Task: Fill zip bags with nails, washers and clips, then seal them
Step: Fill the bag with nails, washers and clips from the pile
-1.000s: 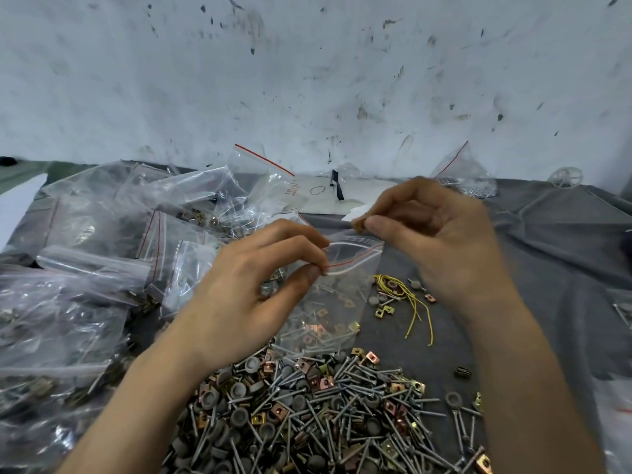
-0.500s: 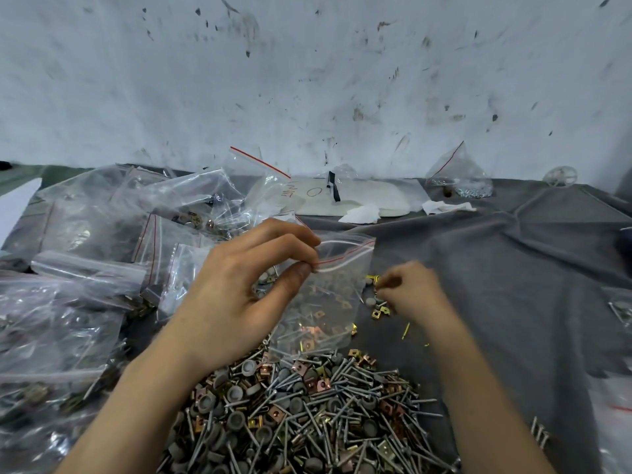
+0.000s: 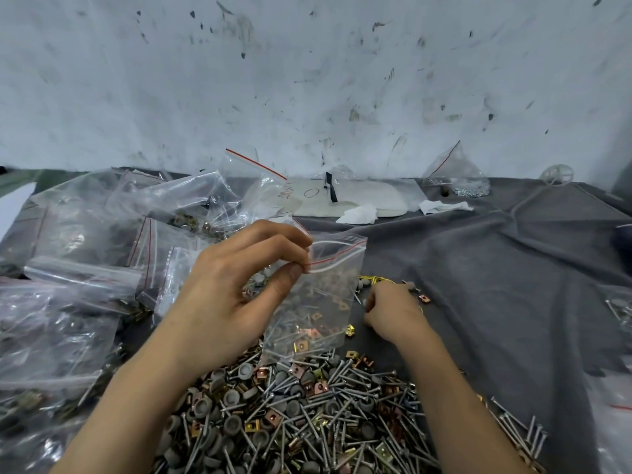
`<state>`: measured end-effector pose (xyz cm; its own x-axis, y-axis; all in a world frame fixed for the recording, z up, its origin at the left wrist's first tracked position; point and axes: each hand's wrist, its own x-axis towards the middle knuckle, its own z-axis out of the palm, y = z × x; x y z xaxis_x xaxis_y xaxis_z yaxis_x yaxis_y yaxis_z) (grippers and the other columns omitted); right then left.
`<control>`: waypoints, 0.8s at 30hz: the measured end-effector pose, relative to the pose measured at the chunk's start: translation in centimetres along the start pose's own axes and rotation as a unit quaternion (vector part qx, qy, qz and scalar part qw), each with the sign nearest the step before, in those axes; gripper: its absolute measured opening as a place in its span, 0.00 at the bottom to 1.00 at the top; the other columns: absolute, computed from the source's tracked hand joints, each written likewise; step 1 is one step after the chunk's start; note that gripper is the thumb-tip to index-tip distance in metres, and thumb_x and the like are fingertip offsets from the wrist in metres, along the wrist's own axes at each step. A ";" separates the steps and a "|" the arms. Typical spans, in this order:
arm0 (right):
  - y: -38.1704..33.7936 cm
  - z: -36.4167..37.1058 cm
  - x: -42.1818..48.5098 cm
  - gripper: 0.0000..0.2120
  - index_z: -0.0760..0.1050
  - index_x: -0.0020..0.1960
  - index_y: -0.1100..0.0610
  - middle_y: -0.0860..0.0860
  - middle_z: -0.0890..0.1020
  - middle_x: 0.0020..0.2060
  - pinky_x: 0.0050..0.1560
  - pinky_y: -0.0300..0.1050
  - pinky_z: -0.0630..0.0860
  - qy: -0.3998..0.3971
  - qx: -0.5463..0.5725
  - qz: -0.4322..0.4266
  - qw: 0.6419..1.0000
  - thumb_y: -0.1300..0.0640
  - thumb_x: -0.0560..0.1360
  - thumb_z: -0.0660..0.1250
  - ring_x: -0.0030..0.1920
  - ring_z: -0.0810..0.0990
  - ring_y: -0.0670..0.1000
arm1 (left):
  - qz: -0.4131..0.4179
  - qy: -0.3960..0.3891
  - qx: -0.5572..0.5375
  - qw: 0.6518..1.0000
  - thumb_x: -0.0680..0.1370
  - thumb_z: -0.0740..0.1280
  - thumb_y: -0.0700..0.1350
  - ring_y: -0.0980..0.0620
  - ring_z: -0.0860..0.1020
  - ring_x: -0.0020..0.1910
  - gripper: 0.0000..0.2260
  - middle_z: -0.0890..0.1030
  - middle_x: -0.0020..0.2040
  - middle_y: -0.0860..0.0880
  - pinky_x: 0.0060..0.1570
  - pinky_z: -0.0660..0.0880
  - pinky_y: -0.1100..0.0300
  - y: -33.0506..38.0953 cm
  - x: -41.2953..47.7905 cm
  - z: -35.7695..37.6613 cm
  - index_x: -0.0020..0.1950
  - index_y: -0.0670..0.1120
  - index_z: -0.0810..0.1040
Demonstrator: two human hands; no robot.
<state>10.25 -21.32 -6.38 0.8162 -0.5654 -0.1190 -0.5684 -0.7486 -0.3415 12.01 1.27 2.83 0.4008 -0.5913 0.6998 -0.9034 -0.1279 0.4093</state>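
Pinching zip bag [image 3: 325,302] with left hand [image 3: 232,289], right hand [image 3: 393,311] fingertips hidden

Right hand [image 3: 393,314] — fingertips hidden, grasp unclear; hardware pile [image 3: 307,422] cut off below.

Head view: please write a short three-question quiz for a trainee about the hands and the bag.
1. True or false: the left hand pinches the zip bag near its red strip.
2. Where is the right hand? A) right of the bag, at the grey cloth; B) inside the bag; C) on the wall.
3. Fill in: the pile below the bag holds nails, washers and ____.
Key: 1 true; 2 A; 3 clips.
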 end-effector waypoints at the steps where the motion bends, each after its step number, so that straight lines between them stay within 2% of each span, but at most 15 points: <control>1: -0.2 0.1 -0.1 0.12 0.75 0.57 0.56 0.55 0.78 0.56 0.51 0.45 0.74 -0.003 -0.004 -0.005 1.000 0.62 0.75 0.65 0.57 0.76 0.57 | 0.000 0.000 0.002 1.000 0.78 0.61 0.47 0.56 0.79 0.55 0.11 0.80 0.53 0.54 0.53 0.76 0.59 0.0 0.0 0.0 0.46 0.45 0.81; 6: -0.7 0.6 -0.1 0.19 0.68 0.64 0.59 0.58 0.76 0.59 0.53 0.48 0.73 -0.040 0.008 -0.024 0.999 0.64 0.75 0.65 0.58 0.76 0.58 | 0.007 0.002 0.006 1.000 0.78 0.62 0.47 0.57 0.79 0.54 0.10 0.80 0.53 0.54 0.52 0.76 0.60 0.0 0.0 0.0 0.46 0.44 0.81; 7: -0.7 0.5 -0.3 0.17 0.70 0.63 0.60 0.58 0.77 0.59 0.54 0.47 0.73 -0.050 0.014 -0.029 0.998 0.64 0.75 0.65 0.58 0.76 0.58 | 0.007 0.003 0.007 1.000 0.78 0.62 0.47 0.57 0.79 0.55 0.10 0.80 0.53 0.54 0.52 0.76 0.60 0.0 0.0 0.0 0.46 0.44 0.81; 9: -0.7 -0.2 -0.5 0.09 0.78 0.54 0.60 0.56 0.80 0.55 0.51 0.44 0.75 -0.051 0.047 -0.059 0.996 0.64 0.74 0.67 0.53 0.78 0.55 | 0.006 0.003 0.008 1.000 0.78 0.62 0.47 0.57 0.79 0.55 0.10 0.80 0.53 0.54 0.52 0.76 0.59 0.0 0.0 0.0 0.46 0.44 0.81; 11: -1.0 -2.1 -1.1 0.05 0.80 0.46 0.58 0.55 0.83 0.47 0.44 0.39 0.73 -0.007 0.144 -0.094 0.985 0.65 0.72 0.70 0.46 0.79 0.50 | 0.006 0.001 0.010 1.000 0.78 0.61 0.47 0.58 0.79 0.55 0.10 0.80 0.53 0.55 0.52 0.76 0.59 0.1 0.0 -0.1 0.46 0.45 0.81; 13: -1.5 -4.6 -2.3 0.07 0.80 0.40 0.54 0.51 0.84 0.38 0.38 0.34 0.72 0.068 0.303 -0.140 0.940 0.66 0.70 0.72 0.39 0.79 0.46 | 0.009 -0.002 0.009 1.000 0.78 0.61 0.47 0.58 0.79 0.55 0.10 0.80 0.53 0.54 0.53 0.76 0.59 0.1 0.0 0.0 0.46 0.45 0.81; 15: -2.3 -7.2 -4.2 0.09 0.80 0.38 0.51 0.46 0.84 0.34 0.38 0.31 0.73 0.126 0.441 -0.216 0.862 0.65 0.69 0.73 0.38 0.81 0.42 | 0.009 -0.007 0.003 1.000 0.78 0.61 0.46 0.57 0.79 0.55 0.10 0.80 0.53 0.53 0.53 0.76 0.59 0.1 0.0 0.1 0.46 0.44 0.81; 16: -2.7 -8.1 -5.1 0.08 0.80 0.38 0.52 0.46 0.85 0.35 0.41 0.33 0.75 0.138 0.485 -0.252 0.826 0.64 0.69 0.73 0.40 0.83 0.43 | 0.009 -0.009 -0.001 1.000 0.78 0.62 0.46 0.56 0.79 0.55 0.10 0.80 0.53 0.53 0.53 0.76 0.58 0.2 0.0 0.1 0.46 0.44 0.81; 17: -3.0 -8.7 -6.1 0.07 0.80 0.39 0.52 0.47 0.85 0.37 0.44 0.39 0.78 0.141 0.505 -0.279 0.805 0.63 0.69 0.74 0.42 0.84 0.46 | 0.009 -0.011 -0.003 1.000 0.78 0.62 0.46 0.56 0.79 0.55 0.10 0.80 0.53 0.53 0.53 0.76 0.58 0.2 -0.1 0.1 0.47 0.44 0.81; 19: -3.8 -9.2 -7.5 0.07 0.78 0.40 0.53 0.50 0.85 0.36 0.46 0.49 0.79 0.130 0.489 -0.308 0.806 0.62 0.68 0.75 0.42 0.85 0.52 | 0.011 -0.010 -0.004 1.000 0.78 0.62 0.46 0.55 0.79 0.55 0.10 0.80 0.53 0.52 0.52 0.76 0.58 0.2 -0.1 0.1 0.47 0.44 0.81; 20: -4.1 -9.3 -8.0 0.07 0.78 0.39 0.54 0.50 0.85 0.35 0.45 0.49 0.79 0.121 0.466 -0.317 0.817 0.61 0.68 0.76 0.40 0.84 0.51 | 0.011 -0.008 -0.003 1.000 0.78 0.62 0.46 0.55 0.79 0.55 0.10 0.81 0.53 0.52 0.52 0.76 0.58 0.2 0.0 0.1 0.46 0.43 0.81; 22: -4.3 -9.4 -8.4 0.05 0.80 0.38 0.52 0.48 0.84 0.35 0.41 0.42 0.76 0.122 0.422 -0.330 0.835 0.59 0.68 0.76 0.37 0.81 0.45 | 0.014 -0.003 -0.001 1.000 0.78 0.62 0.46 0.55 0.79 0.55 0.10 0.81 0.53 0.52 0.52 0.76 0.58 0.2 0.0 0.1 0.46 0.43 0.81; 24: -4.0 -9.6 -8.2 0.03 0.82 0.39 0.49 0.43 0.84 0.35 0.38 0.32 0.73 0.147 0.416 -0.320 0.838 0.56 0.69 0.74 0.35 0.78 0.39 | 0.011 0.005 0.000 1.000 0.78 0.62 0.46 0.55 0.80 0.54 0.10 0.81 0.52 0.52 0.52 0.75 0.61 0.2 0.1 0.0 0.46 0.43 0.81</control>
<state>4.82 -17.01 4.94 0.7960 -0.2922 0.5301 0.3454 -0.4999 -0.7942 11.85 1.18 2.94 0.3819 -0.5858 0.7149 -0.9123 -0.1153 0.3928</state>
